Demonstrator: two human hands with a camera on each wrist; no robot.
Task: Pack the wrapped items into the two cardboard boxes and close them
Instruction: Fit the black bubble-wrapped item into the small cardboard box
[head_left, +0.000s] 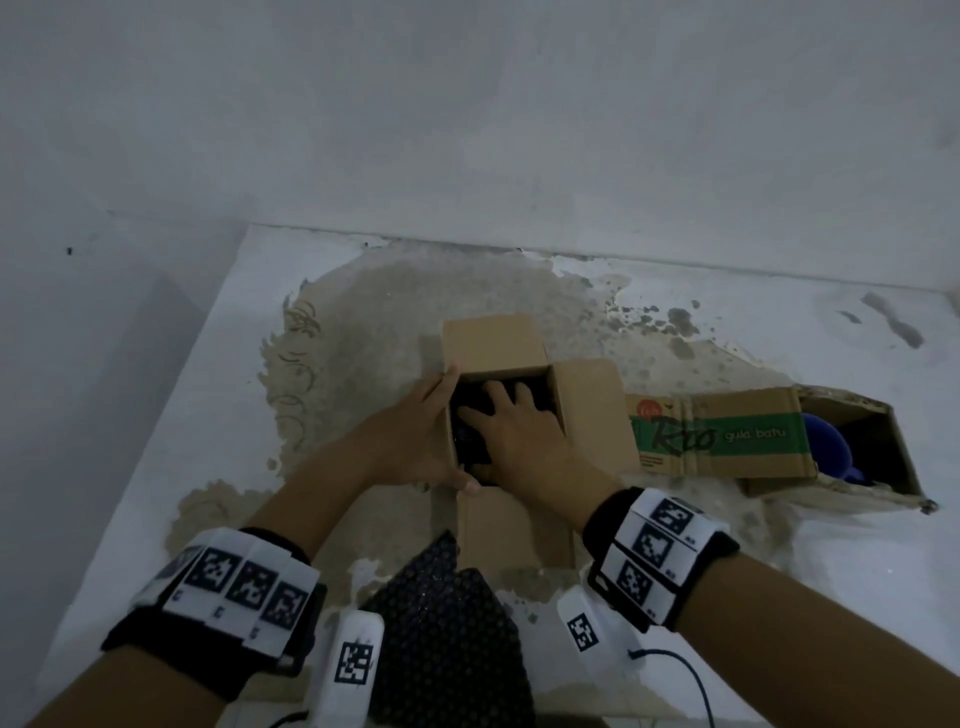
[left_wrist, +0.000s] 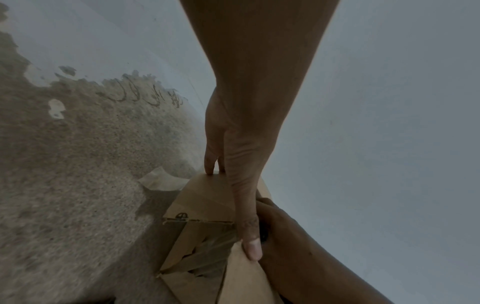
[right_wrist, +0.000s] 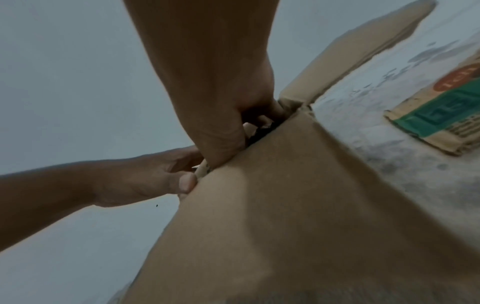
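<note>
Resting on a worn table (head_left: 156, 415), near its centre: small box (head_left: 592, 410), plain cardboard, four flaps splayed open. Contents — a dark wrapped item (head_left: 467, 441), filling the cavity.

Right hand (head_left: 519, 431): reaches down into the box from 6 o'clock, fingers spread and laid on top of the wrapped item, which lies directly under the fingertips. Whether they curl around it or only press it cannot be told; the right wrist view shows the fingers bent inside the opening, their tips hidden.

Left hand (head_left: 410, 436): at 9 o'clock of the box, clasping its left wall from outside — thumb (left_wrist: 250, 246) hooked over the near corner of the rim, fingers (left_wrist: 209, 164) straight against the far part of the wall.

Second box (head_left: 727, 436), printed green band, at 3 o'clock of the small box, just beside its right flap; lies on its side, mouth turned to 3 o'clock, blue object (head_left: 826, 447) inside.

Dark bubble sheet (head_left: 447, 639): at 6 o'clock, on the table's near edge, touching the near flap.
</note>
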